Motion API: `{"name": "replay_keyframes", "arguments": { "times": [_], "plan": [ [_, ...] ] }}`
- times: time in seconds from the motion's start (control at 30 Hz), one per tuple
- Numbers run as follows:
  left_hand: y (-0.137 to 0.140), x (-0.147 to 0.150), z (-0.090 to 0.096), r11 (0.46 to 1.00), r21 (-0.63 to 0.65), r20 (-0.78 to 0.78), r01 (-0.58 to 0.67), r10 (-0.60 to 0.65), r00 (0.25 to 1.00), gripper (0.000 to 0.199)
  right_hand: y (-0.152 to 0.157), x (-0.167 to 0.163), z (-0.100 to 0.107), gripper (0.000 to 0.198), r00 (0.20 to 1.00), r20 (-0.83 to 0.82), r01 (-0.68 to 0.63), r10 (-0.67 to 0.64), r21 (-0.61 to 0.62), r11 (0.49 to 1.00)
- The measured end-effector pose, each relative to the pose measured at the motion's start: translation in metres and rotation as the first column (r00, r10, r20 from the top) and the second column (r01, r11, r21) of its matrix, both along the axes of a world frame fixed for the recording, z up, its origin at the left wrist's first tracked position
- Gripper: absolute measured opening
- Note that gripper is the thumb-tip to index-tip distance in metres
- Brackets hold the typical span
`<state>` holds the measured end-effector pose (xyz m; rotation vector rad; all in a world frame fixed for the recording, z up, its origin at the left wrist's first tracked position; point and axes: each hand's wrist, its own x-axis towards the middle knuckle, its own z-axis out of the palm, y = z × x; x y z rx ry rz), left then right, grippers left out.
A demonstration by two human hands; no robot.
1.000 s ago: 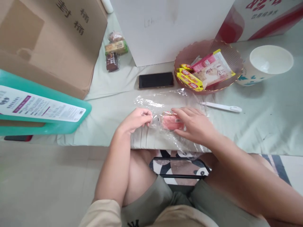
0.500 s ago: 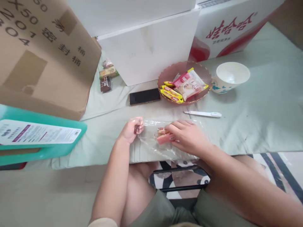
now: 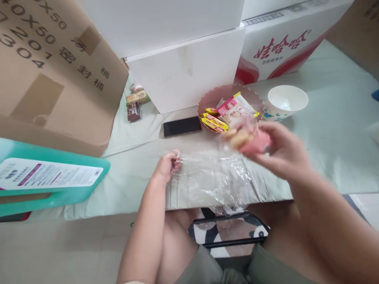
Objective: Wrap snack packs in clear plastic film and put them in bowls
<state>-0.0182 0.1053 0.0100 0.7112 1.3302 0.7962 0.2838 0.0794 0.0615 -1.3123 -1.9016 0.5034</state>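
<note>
My left hand (image 3: 169, 165) pinches one edge of a clear plastic bag (image 3: 207, 179), which lies crumpled over the front of the cloth-covered surface. My right hand (image 3: 281, 152), blurred by motion, is closed on small wrapped snacks (image 3: 250, 138) in red and yellowish packaging. It hangs above the surface, in front of the scalloped pink bowl (image 3: 211, 94). In that bowl lie yellow snack packs (image 3: 213, 123) and a pink-and-white snack packet (image 3: 238, 108). The white utility knife seen earlier is not visible; my right hand and forearm cover that area.
A white paper bowl (image 3: 287, 98) with a blue pattern stands right of the pink bowl. Left of it lie a black phone (image 3: 182, 127) and several small snacks (image 3: 134, 102). White boxes (image 3: 186, 71), a brown carton (image 3: 59, 79) and a teal container (image 3: 53, 173) border the surface.
My right hand has lifted the wrapped snacks out of the plastic bag and moved them up and to the right. My left hand still grips the bag's edge.
</note>
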Motion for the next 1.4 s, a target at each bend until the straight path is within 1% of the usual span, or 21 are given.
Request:
{"name": "replay_keyframes", "arguments": {
  "times": [0.07, 0.1, 0.13, 0.23, 0.33, 0.43, 0.53, 0.6, 0.67, 0.73, 0.77, 0.83, 0.9, 0.93, 1.0, 1.07, 1.17, 1.23, 1.27, 1.33, 1.4],
  "plan": [
    [0.000, 0.000, 0.000, 1.000, -0.001, -0.013, 0.005, -0.005, 1.000, 0.018, 0.026, -0.003, 0.011, 0.047, 0.966, -0.075, 0.246, -0.249, -0.055, 0.968],
    [0.000, 0.000, 0.000, 1.000, -0.001, -0.016, 0.009, -0.009, 1.000, 0.017, 0.041, -0.006, 0.015, 0.048, 0.942, -0.088, 0.318, -0.325, -0.085, 0.944],
    [0.000, 0.000, -0.001, 1.000, -0.002, -0.014, 0.013, -0.013, 1.000, 0.017, 0.058, -0.010, 0.019, 0.046, 0.930, -0.071, 0.351, -0.360, -0.110, 0.930],
    [0.000, -0.002, -0.001, 1.000, -0.001, -0.002, 0.028, -0.028, 1.000, 0.017, 0.103, -0.020, 0.025, 0.043, 0.937, -0.017, 0.343, -0.348, -0.137, 0.929],
    [0.000, -0.004, -0.001, 0.999, 0.003, 0.006, 0.041, -0.041, 0.999, 0.018, 0.116, -0.025, 0.032, 0.037, 0.920, 0.060, 0.391, -0.387, -0.097, 0.915],
    [0.001, -0.006, -0.002, 0.998, 0.000, 0.016, 0.056, -0.056, 0.998, 0.019, 0.087, -0.021, 0.034, 0.027, 0.937, 0.005, 0.348, -0.349, 0.053, 0.936],
    [0.001, -0.007, -0.004, 0.996, 0.013, 0.030, 0.091, -0.091, 0.995, 0.023, 0.036, -0.010, 0.021, 0.025, 0.980, -0.032, 0.199, -0.197, 0.133, 0.971],
    [0.001, -0.008, -0.005, 0.993, 0.037, 0.027, 0.114, -0.115, 0.993, 0.024, 0.005, -0.002, 0.003, 0.031, 0.999, -0.011, 0.052, -0.051, 0.097, 0.994],
    [0.000, -0.008, -0.005, 0.989, 0.054, 0.022, 0.136, -0.138, 0.990, 0.023, -0.016, 0.005, -0.020, 0.048, 0.996, 0.065, -0.063, 0.062, 0.016, 0.998],
    [0.000, -0.009, -0.006, 0.986, 0.062, 0.027, 0.156, -0.158, 0.987, 0.022, -0.026, 0.008, -0.044, 0.065, 0.979, 0.134, -0.144, 0.152, -0.065, 0.987],
    [-0.001, -0.010, -0.006, 0.984, 0.066, 0.031, 0.165, -0.167, 0.985, 0.022, -0.028, 0.008, -0.055, 0.065, 0.973, 0.150, -0.166, 0.178, -0.087, 0.982],
    [-0.002, -0.013, -0.006, 0.981, 0.078, 0.034, 0.177, -0.180, 0.983, 0.021, -0.027, 0.006, -0.070, 0.041, 0.976, 0.145, -0.154, 0.165, -0.082, 0.985],
    [-0.003, -0.016, -0.005, 0.980, 0.101, 0.030, 0.172, -0.176, 0.984, 0.017, -0.024, 0.004, -0.077, 0.010, 0.993, 0.079, -0.078, 0.082, -0.054, 0.995],
    [-0.004, -0.017, -0.005, 0.981, 0.120, 0.023, 0.154, -0.158, 0.987, 0.015, -0.023, 0.003, -0.078, 0.002, 0.999, 0.025, -0.025, 0.026, -0.045, 0.999],
    [-0.006, -0.018, -0.005, 0.982, 0.171, 0.003, 0.079, -0.081, 0.997, 0.014, -0.024, 0.005, -0.075, 0.002, 0.988, -0.128, 0.084, -0.087, -0.033, 0.996],
    [-0.007, -0.016, -0.006, 0.977, 0.211, -0.010, -0.016, 0.018, 1.000, 0.018, -0.026, 0.009, -0.071, 0.011, 0.932, -0.329, 0.158, -0.154, -0.015, 0.987],
    [-0.005, -0.008, -0.007, 0.969, 0.222, 0.024, -0.108, 0.106, 0.994, 0.026, -0.029, 0.013, -0.071, 0.043, 0.831, -0.543, 0.107, -0.123, -0.060, 0.992],
    [-0.003, -0.003, -0.008, 0.967, 0.215, 0.074, -0.137, 0.124, 0.990, 0.028, -0.028, 0.014, -0.075, 0.057, 0.817, -0.564, 0.014, -0.123, -0.195, 0.981],
    [-0.001, -0.002, -0.007, 0.966, 0.214, 0.101, -0.148, 0.129, 0.987, 0.029, -0.028, 0.013, -0.077, 0.057, 0.824, -0.550, -0.028, -0.139, -0.285, 0.958],
    [0.001, -0.001, -0.006, 0.961, 0.215, 0.156, -0.174, 0.142, 0.977, 0.030, -0.028, 0.008, -0.079, 0.043, 0.847, -0.506, -0.090, -0.164, -0.441, 0.893],
    [0.002, -0.002, -0.006, 0.956, 0.221, 0.206, -0.194, 0.149, 0.967, 0.032, -0.028, 0.003, -0.078, 0.031, 0.862, -0.475, -0.113, -0.174, -0.515, 0.850]
  ]
}}
